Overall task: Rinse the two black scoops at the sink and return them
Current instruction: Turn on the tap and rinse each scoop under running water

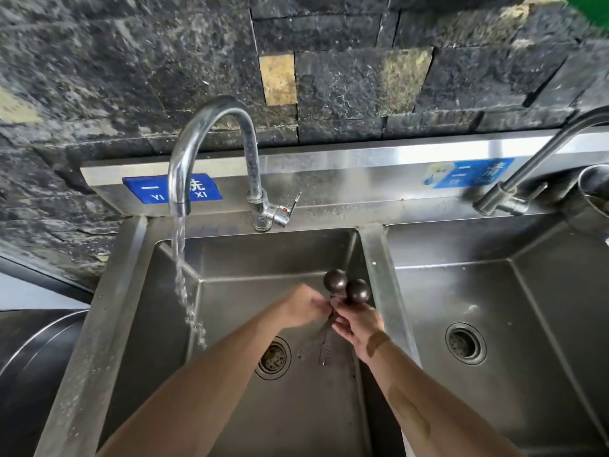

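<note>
Black scoops [346, 286] over steel sink [372, 258]

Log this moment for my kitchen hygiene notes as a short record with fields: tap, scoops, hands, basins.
tap: left faucet running, stream falling into the left side of the left basin
scoops: two black scoops held together over the left basin, bowls domed side up, right of the stream and not under it
hands: left hand and right hand both on the scoop handles
basins: right basin holds nothing visible; its faucet shows no water
</note>
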Motion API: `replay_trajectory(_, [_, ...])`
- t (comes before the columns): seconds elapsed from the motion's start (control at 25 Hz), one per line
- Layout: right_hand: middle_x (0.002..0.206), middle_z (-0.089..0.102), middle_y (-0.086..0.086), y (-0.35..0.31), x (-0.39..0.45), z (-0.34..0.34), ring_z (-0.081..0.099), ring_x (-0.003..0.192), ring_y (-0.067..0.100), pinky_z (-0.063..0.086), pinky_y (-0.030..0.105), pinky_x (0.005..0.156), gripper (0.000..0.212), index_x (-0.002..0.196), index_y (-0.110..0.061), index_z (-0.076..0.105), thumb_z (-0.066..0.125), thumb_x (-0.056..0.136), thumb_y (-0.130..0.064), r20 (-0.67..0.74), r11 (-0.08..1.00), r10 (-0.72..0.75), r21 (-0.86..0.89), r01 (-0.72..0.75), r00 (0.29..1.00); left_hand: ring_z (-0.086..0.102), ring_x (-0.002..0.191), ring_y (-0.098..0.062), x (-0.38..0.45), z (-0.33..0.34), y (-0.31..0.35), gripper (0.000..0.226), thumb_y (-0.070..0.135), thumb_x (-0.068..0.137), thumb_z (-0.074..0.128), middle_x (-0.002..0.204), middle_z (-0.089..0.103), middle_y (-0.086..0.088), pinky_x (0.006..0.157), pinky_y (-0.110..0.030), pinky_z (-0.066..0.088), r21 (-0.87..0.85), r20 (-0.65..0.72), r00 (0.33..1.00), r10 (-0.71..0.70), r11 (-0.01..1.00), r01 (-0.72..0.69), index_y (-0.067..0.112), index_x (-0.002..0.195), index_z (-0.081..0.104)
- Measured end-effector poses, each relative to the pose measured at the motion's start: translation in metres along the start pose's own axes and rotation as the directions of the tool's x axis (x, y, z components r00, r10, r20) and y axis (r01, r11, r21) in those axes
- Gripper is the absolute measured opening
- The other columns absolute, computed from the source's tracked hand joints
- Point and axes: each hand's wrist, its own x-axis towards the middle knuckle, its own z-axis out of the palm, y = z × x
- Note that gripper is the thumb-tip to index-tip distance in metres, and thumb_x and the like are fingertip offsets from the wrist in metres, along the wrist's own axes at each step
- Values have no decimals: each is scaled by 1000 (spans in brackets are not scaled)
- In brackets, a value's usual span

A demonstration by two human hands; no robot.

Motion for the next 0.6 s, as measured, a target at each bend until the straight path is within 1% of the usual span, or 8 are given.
replay_trajectory(0.08, [96,74,8,-11,8,1,65,78,12,58,25,64,27,101,-8,72,81,76,-14,-28,1000,-30,-3,30,999,61,68,-14,9,-20,9,31,47,88,56,76,66,2,60,-25,47,125,-254,967,30,992,2,21,77,68])
replay_trajectory(0.12, [99,74,9,-16,12,2,65,79,12,57,24,63,29,103,-8,72,81,77,-15,-40,999,-44,-8,44,998,63,75,-13,12,-29,12,31,51,88,55,86,68,3,63,-26,52,201,-433,899,67,979,23,23,87,68])
replay_trajectory(0.2, [102,75,9,-24,18,3,66,80,11,57,23,64,31,105,-8,73,82,77,-17,-51,998,-60,-12,59,997,61,91,-16,20,-44,19,34,49,86,59,105,62,2,69,-34,55,195,-716,692,89,978,76,21,104,63])
replay_trajectory(0.24, [101,75,9,-28,20,3,66,79,12,57,24,65,31,104,-7,73,82,76,-17,-57,998,-66,-16,65,996,59,96,-19,27,-51,22,36,46,85,62,111,58,0,70,-37,55,145,-794,603,71,987,74,20,109,59])
replay_trajectory(0.28, [100,76,8,-32,21,3,66,79,12,57,25,66,30,103,-8,74,82,76,-17,-64,997,-70,-19,69,995,58,100,-22,33,-58,26,38,43,84,64,115,55,-2,69,-40,54,103,-837,545,52,993,64,18,111,55])
replay_trajectory(0.32, [99,75,8,-36,22,3,66,79,12,57,26,66,27,101,-8,74,82,76,-17,-65,997,-71,-15,70,995,57,101,-24,39,-65,29,39,41,84,66,116,53,-3,67,-42,54,81,-855,518,39,995,59,17,112,52])
replay_trajectory(0.44, [98,77,8,-43,25,3,71,81,17,58,30,69,20,97,-11,73,80,79,-16,-32,998,-59,2,59,998,58,101,-30,53,-81,33,37,37,86,63,117,55,-6,68,-43,52,60,-848,530,8,995,81,15,113,52])
replay_trajectory(0.6, [101,77,9,-45,29,3,73,94,24,59,37,79,29,107,-8,72,79,80,-15,-6,998,-59,-5,59,998,63,96,-35,64,-90,38,31,40,90,56,107,66,-11,71,-41,50,71,-858,513,-11,987,141,14,107,61])
